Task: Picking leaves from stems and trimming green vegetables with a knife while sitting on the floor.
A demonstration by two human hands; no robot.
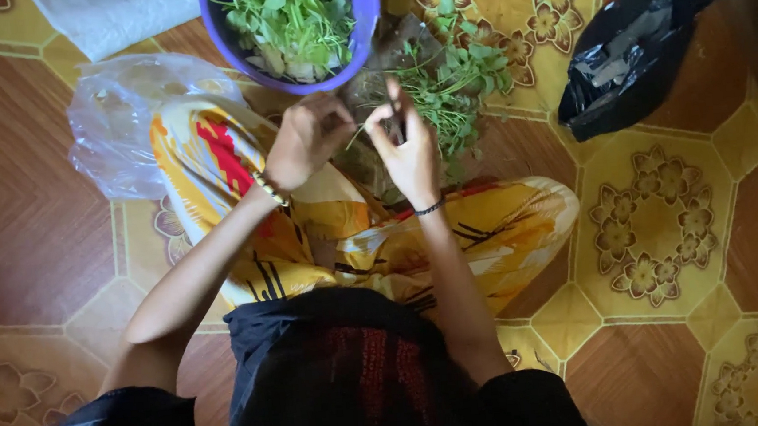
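A patterned floor of yellow flowered tiles and brown wood-look hexagons fills the view, and a person sits on it with knees apart under a bright yellow, red and black printed cloth. Far and slightly left, a purple plastic bowl holds picked green leaves. On the left lies a crumpled clear plastic bag, partly under the cloth; far left, a white sheet or bag reaches the edge of the view. On the right, well apart from the hands, lies a black plastic bag.

Just beyond the knees, right of the bowl, a pile of leafy green stems lies on a brownish sheet — touching the fingers of the right hand. The left hand, with a beaded bracelet at the wrist, is clenched, fingers curled in; what it pinches is too small to tell. The right hand, with a thin dark band on its wrist, grasps a thin stem between thumb and fingers — the two hands are close together, just near of the pile.
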